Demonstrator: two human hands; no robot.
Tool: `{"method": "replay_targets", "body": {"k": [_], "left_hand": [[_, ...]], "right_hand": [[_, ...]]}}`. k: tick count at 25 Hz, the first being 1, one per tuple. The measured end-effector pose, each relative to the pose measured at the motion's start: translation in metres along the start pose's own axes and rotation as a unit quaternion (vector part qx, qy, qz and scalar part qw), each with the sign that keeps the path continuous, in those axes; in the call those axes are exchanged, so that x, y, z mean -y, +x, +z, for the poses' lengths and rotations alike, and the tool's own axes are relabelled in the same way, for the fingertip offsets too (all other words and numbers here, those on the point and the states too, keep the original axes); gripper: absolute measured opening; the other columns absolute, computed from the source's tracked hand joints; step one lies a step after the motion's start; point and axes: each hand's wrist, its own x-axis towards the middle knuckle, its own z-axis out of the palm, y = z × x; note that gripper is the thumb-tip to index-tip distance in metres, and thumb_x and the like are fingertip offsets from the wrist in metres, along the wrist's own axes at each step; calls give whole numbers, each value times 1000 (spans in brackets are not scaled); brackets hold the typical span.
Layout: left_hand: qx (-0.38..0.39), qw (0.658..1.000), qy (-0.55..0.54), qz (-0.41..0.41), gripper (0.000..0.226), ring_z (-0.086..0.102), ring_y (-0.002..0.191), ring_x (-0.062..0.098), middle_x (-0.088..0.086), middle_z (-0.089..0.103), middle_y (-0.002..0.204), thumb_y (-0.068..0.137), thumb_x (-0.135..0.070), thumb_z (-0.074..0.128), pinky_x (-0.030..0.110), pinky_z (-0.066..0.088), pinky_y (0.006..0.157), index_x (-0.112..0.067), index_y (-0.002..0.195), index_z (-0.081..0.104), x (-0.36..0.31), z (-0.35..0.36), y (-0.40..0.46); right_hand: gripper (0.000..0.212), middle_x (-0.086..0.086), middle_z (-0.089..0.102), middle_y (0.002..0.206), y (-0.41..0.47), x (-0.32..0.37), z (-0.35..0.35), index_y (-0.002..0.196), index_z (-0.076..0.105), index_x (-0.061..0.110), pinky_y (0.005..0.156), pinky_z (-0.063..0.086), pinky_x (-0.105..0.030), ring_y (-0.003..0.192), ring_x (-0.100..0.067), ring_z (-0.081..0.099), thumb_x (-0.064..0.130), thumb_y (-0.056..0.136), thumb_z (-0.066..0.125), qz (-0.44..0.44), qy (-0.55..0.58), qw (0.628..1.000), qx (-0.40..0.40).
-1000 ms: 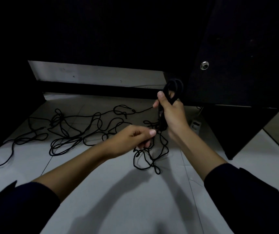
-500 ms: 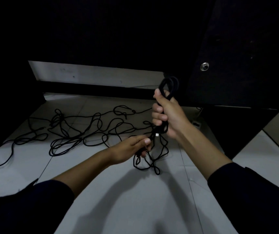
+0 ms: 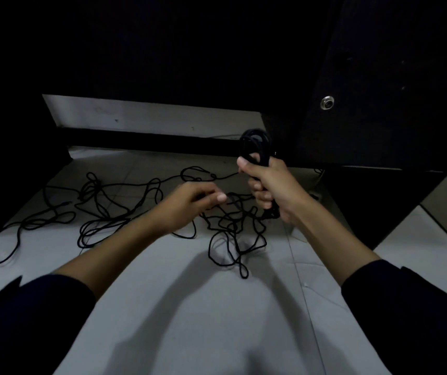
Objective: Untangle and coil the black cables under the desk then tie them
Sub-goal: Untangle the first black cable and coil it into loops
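Black thin cable coil (image 3: 254,143) is gripped upright in the right hand (image 3: 269,185) while a strand is pinched by the left hand (image 3: 189,203), and the floor tangle (image 3: 233,228) at six o'clock could be knotted tighter by hard pulling.

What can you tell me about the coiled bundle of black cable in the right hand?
The coiled bundle of thin black cable is several matte loops gathered together, held roughly upright. The right hand grips its middle; the looped top sticks out above the fist, before the dark desk panel. Cable runs down from the fist to the tangle on the pale floor.
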Motion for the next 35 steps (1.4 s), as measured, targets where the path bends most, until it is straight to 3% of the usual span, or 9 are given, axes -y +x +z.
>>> {"method": "replay_targets", "body": {"k": [6,10,15,20,25,27,29,32,35], "left_hand": [[6,989,135,65,22,64,82,16,2,70,91,93,-33,59,35,49,73,-18,97,74,-32,-7,17],[3,965,244,96,24,58,73,17,3,60,84,92,-30,60,25,36,62,-11,96,74,-32,-12,22],[-40,932,344,104,25,55,76,20,0,53,82,93,-32,57,29,36,63,-14,103,71,-33,-4,24],[-4,980,197,30,19,47,59,1,-11,52,69,93,-36,58,11,34,53,-22,80,55,-22,-9,19],[-31,997,-51,-53,8,67,78,18,4,64,84,94,-19,58,34,54,74,-11,92,59,-8,-14,8],[-86,985,-143,-33,2,69,80,20,9,67,86,91,-11,60,36,58,76,-9,92,61,-17,-19,13],[-120,976,-179,-13,3,68,72,19,12,67,83,89,-6,63,33,59,67,-7,91,62,-29,-20,21],[-161,962,-218,-16,8,67,61,12,12,65,79,86,-3,65,25,55,57,-1,93,62,-40,-14,28],[-190,954,-230,-26,11,67,64,11,11,65,81,85,-3,67,21,54,57,1,95,63,-45,-11,32]], "right_hand": [[17,-1,57,68,-1,-5,12,93,59,15,40,39,-17,46,-6,55,31,97,55,-20,-47,998,-26],[16,-1,64,71,-2,-1,9,89,56,18,39,40,-16,46,-10,61,30,98,52,38,-54,998,-7],[30,4,56,50,-7,-8,19,74,54,15,35,35,-14,32,2,47,27,100,48,11,-180,983,-31],[27,7,38,47,-2,3,7,78,54,18,36,28,-19,31,-3,31,38,95,56,23,-40,998,-49],[52,9,32,48,-6,-7,4,80,59,14,38,26,-22,37,-6,29,64,69,73,15,-77,997,-9],[51,16,39,41,-5,-12,6,86,65,13,37,28,-15,34,-1,37,60,70,75,-15,-136,990,16],[28,23,47,39,-4,-15,11,89,67,26,37,29,-5,35,7,46,48,76,75,-43,-173,983,45],[22,21,48,40,-2,-19,15,94,65,19,37,29,-4,36,7,46,36,82,74,-50,-147,987,48],[11,15,67,61,-1,-19,19,90,65,23,38,32,-6,39,7,49,30,84,72,-42,-92,994,47]]}}
